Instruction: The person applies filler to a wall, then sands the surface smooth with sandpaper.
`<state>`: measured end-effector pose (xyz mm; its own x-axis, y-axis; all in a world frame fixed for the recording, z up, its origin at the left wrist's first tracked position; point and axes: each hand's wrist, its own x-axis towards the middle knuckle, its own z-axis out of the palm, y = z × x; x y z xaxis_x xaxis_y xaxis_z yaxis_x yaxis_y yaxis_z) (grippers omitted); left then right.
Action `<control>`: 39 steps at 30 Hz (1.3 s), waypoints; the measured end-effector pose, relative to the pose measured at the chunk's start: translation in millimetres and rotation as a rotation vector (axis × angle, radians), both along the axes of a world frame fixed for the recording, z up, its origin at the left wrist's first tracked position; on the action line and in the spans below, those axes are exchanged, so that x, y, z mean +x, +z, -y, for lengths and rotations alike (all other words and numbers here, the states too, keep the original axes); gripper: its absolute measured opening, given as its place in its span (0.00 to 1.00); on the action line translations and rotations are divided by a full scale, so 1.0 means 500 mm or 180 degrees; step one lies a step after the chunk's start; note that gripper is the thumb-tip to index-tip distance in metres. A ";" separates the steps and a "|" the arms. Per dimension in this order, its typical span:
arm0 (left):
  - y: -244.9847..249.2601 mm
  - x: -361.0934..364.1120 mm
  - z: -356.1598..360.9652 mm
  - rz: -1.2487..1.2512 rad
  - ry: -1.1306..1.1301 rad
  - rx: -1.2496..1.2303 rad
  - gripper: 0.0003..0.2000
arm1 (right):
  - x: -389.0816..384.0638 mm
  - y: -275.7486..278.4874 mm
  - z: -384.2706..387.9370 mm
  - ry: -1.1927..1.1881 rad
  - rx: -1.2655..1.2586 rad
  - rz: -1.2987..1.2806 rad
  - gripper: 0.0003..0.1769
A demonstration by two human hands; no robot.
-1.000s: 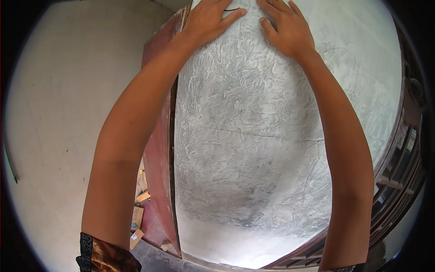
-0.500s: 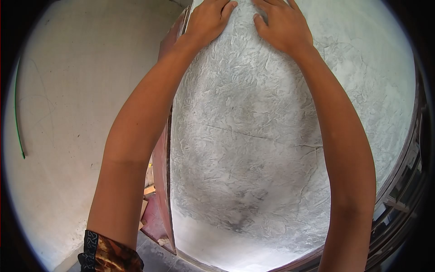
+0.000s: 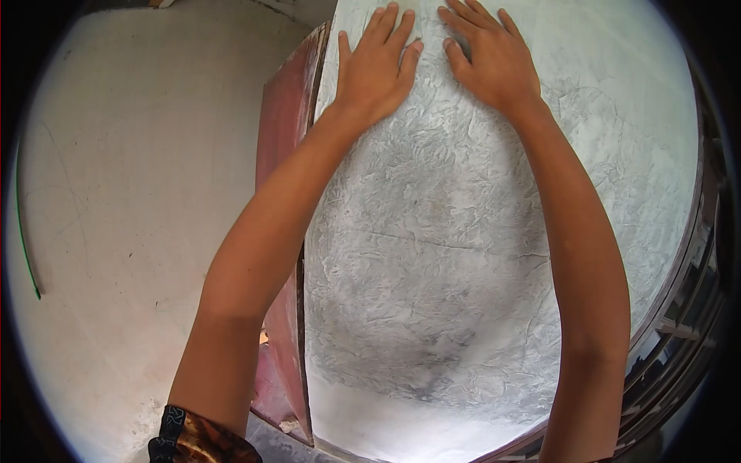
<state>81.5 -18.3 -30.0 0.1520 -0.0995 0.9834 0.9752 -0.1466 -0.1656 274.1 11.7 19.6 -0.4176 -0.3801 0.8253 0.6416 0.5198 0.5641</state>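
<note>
A large pale grey surface (image 3: pixel 432 231), wrinkled and textured like a thin sheet or coating, fills the centre. My left hand (image 3: pixel 376 69) lies flat near its upper left edge, fingers spread. To the right of it my right hand (image 3: pixel 494 58) rests on the same surface, also with fingers apart. Both palms face down and neither hand holds anything. A crease runs across the surface between my forearms, and its bottom end looks smoother and brighter.
A dark red panel (image 3: pixel 287 123) borders the surface on the left. Beyond it is a beige wall or floor (image 3: pixel 139 193) with a thin green strand (image 3: pixel 25 255). Dark slatted items (image 3: pixel 675 332) stand at the lower right. Grey tiles (image 3: pixel 274 444) show at the bottom.
Both hands appear lower in the view, and all the fingers now show. My left hand has shifted slightly right. The view has moved, showing more of the red panel.
</note>
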 end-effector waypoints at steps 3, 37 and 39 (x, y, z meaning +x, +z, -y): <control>-0.035 0.005 -0.002 -0.0049 0.0018 0.0051 0.32 | -0.003 0.005 -0.006 -0.0069 0.0033 -0.0016 0.29; -0.002 0.014 -0.006 -0.0150 0.0300 -0.0196 0.34 | -0.006 -0.008 0.005 -0.0101 -0.0142 -0.0114 0.29; -0.094 0.017 -0.016 -0.0334 -0.0002 0.0274 0.32 | -0.008 0.003 -0.011 -0.0186 0.0001 -0.0101 0.29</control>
